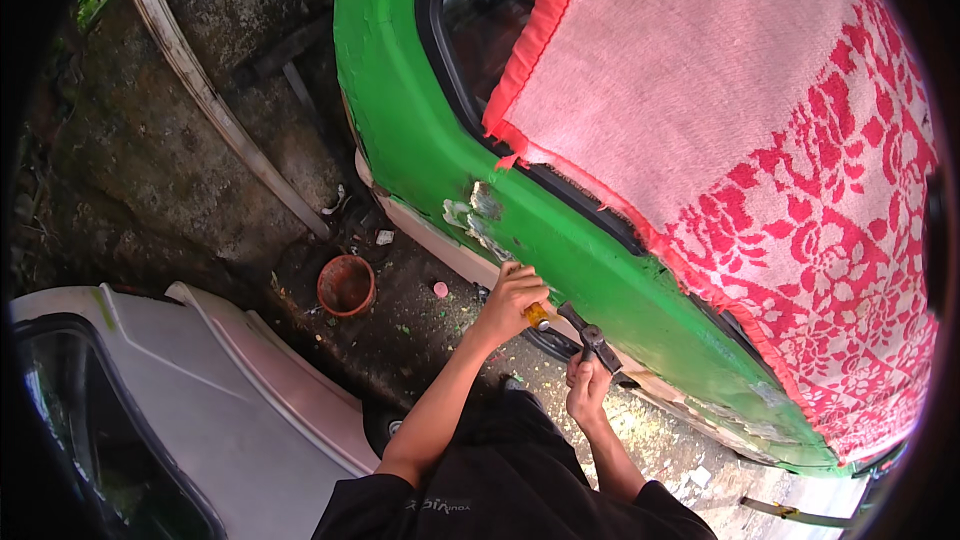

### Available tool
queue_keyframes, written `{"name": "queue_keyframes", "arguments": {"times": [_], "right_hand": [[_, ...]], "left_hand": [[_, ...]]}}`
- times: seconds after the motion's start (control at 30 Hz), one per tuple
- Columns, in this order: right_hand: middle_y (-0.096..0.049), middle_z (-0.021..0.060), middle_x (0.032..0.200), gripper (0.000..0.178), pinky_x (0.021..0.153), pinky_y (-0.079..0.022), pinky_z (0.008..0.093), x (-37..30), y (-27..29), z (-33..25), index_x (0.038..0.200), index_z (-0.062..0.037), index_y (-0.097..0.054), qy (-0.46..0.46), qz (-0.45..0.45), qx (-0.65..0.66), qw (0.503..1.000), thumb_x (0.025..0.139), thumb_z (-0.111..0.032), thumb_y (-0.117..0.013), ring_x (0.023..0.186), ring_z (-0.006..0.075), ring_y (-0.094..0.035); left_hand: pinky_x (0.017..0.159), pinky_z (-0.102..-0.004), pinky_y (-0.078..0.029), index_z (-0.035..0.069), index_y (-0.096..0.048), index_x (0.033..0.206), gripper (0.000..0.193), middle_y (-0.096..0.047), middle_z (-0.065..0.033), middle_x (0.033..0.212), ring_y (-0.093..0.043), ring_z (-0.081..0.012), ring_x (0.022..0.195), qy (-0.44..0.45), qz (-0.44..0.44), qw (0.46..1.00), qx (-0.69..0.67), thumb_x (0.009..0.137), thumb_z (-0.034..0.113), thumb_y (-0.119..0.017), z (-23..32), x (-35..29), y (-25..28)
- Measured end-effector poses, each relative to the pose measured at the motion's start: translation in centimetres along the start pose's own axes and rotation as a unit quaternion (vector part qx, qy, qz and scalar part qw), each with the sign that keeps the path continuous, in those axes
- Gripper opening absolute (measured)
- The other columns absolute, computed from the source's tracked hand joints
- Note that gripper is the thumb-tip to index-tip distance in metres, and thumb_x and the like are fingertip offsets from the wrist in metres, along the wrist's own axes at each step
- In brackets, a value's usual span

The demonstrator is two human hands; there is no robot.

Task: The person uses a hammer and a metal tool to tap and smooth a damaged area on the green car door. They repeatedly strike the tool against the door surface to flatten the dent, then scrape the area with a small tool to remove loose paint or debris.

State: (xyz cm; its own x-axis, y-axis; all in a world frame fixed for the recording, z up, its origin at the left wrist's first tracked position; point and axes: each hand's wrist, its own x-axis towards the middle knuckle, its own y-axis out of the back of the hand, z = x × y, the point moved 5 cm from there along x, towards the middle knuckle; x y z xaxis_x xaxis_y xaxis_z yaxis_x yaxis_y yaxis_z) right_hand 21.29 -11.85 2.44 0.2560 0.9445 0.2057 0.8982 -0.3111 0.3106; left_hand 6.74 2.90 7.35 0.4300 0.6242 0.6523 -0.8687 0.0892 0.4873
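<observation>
Left grip [511,300] wraps yellow handle [536,314]; right grip [587,387], hammer [594,338].

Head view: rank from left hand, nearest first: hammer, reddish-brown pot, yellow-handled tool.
1. Yellow-handled tool: gripped in the left hand itself.
2. Hammer: just to that hand's right, held in the right hand.
3. Reddish-brown pot: off to the left, on the ground.

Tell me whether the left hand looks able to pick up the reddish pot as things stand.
Probably not: the left hand is wrapped around a yellow-handled tool, and the reddish pot sits down on the ground.
</observation>
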Motion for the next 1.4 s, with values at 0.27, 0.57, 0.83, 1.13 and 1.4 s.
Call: {"name": "queue_keyframes", "arguments": {"times": [0.27, 0.57, 0.83, 1.13, 1.4], "right_hand": [[-0.051, 0.0065, 0.057, 0.028, 0.05, -0.041, 0.0331, -0.5, -0.8, -0.1, 0.08, -0.0008, -0.059, 0.052, -0.032, -0.027, 0.998, 0.096, -0.021, -0.05, 0.05, 0.0169, -0.053], [-0.054, 0.0125, 0.058, 0.014, 0.047, -0.041, 0.0386, -1.0, -1.9, 1.4, 0.09, 0.0036, -0.061, 0.232, -0.038, -0.172, 0.956, 0.079, -0.004, -0.056, 0.046, 0.0318, -0.055], [-0.055, 0.0127, 0.063, 0.019, 0.046, -0.038, 0.0381, -1.8, -2.2, 2.4, 0.095, 0.0018, -0.061, 0.146, -0.034, -0.157, 0.976, 0.078, -0.005, -0.057, 0.045, 0.0318, -0.051], [-0.051, 0.0088, 0.057, 0.016, 0.048, -0.042, 0.0363, -0.8, -2.3, 1.5, 0.087, -0.0014, -0.061, 0.066, -0.045, -0.112, 0.991, 0.089, -0.014, -0.053, 0.046, 0.0264, -0.053], [-0.047, 0.0012, 0.058, 0.041, 0.048, -0.037, 0.0295, -0.9, -1.9, -1.4, 0.079, -0.0009, -0.056, 0.028, -0.004, 0.0, 1.0, 0.1, -0.033, -0.044, 0.05, 0.0122, -0.045]], "left_hand": [[0.078, -0.0358, -0.037, 0.005, -0.043, 0.061, 0.027, -0.042, -0.0041, 0.06, -0.047, -0.022, 0.065, -0.022, 0.017, 0.999, -0.031, 0.068, 0.002, -0.069, -0.8, -0.7, 1.2], [0.081, -0.0369, -0.035, 0.004, -0.046, 0.063, 0.022, -0.044, -0.0048, 0.063, -0.048, -0.0225, 0.07, -0.003, 0.002, 0.999, -0.044, 0.071, 0.005, -0.067, -1.2, -1.0, 1.0], [0.078, -0.0357, -0.034, 0.003, -0.043, 0.063, 0.025, -0.04, -0.0053, 0.062, -0.045, -0.0223, 0.067, 0.013, 0.016, 0.998, -0.052, 0.07, 0.003, -0.067, -1.8, -0.6, 1.5], [0.08, -0.0366, -0.035, 0.002, -0.044, 0.064, 0.024, -0.041, -0.0061, 0.063, -0.046, -0.0228, 0.068, 0.029, 0.009, 0.999, -0.043, 0.071, 0.004, -0.066, -1.5, -0.3, 1.5], [0.082, -0.0368, -0.036, 0.002, -0.046, 0.064, 0.023, -0.042, -0.0067, 0.064, -0.048, -0.0235, 0.07, 0.027, -0.007, 0.998, -0.057, 0.071, 0.005, -0.067, -1.6, -0.9, 1.1]]}}
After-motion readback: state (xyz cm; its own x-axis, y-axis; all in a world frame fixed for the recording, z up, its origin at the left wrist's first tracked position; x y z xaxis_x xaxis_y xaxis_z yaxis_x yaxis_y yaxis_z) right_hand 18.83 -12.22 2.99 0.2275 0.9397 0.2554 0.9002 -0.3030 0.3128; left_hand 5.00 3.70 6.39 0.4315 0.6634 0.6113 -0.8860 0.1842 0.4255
